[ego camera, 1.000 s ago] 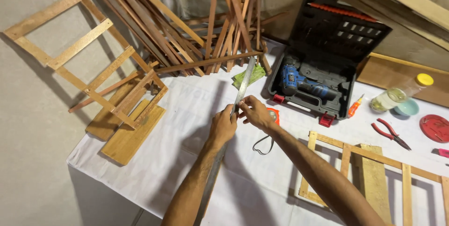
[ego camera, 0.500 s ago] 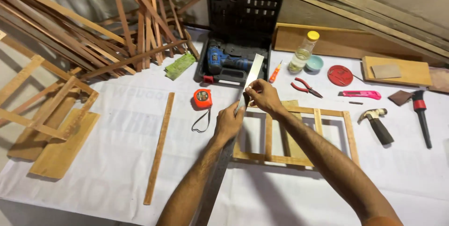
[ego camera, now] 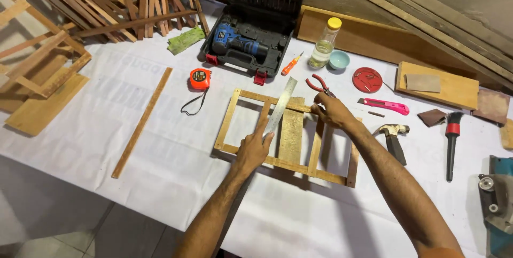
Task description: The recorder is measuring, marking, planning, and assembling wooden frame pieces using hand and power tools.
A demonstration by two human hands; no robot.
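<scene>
Steel ruler (ego camera: 281, 105) lies diagonally across wooden frame (ego camera: 288, 135) on worktop (ego camera: 160, 146), long axis near-left to far-right. Left hand (ego camera: 254, 148) presses its lower end, fingers flat; right hand (ego camera: 331, 109) pinches frame's top rail, beside ruler's upper end.

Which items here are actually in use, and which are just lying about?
In use: metal ruler under left hand; wooden frame under right hand.
Lying about: tape measure, drill case, pliers, pink utility knife, hammer, brush, loose slat.

head view, looking down, near table (ego camera: 160, 146)
</scene>
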